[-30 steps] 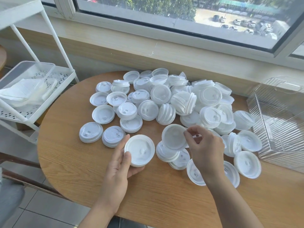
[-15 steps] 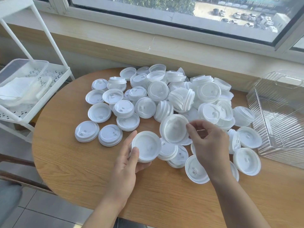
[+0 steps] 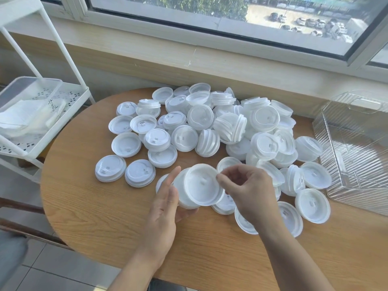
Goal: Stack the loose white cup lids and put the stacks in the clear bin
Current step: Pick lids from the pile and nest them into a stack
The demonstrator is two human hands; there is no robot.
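A heap of loose white cup lids (image 3: 184, 138) covers the middle of the round wooden table (image 3: 100, 217); some are nested in short stacks. My left hand (image 3: 165, 206) holds a small lid stack (image 3: 180, 198) tilted just above the table, fingers along its left side and thumb beneath. My right hand (image 3: 247, 192) pinches the rim of a single white lid (image 3: 201, 185) and holds it against the open face of that stack. The clear ribbed bin (image 3: 357, 156) stands at the table's right edge with no lids visible inside.
A white metal rack (image 3: 69, 106) with a plastic tray and bags stands left of the table. A window sill and wall run behind the heap. Bare tabletop lies in front of my hands and at the left.
My left hand lifted its stack and brought it right; my right hand carried the single lid left and down until it met the stack.
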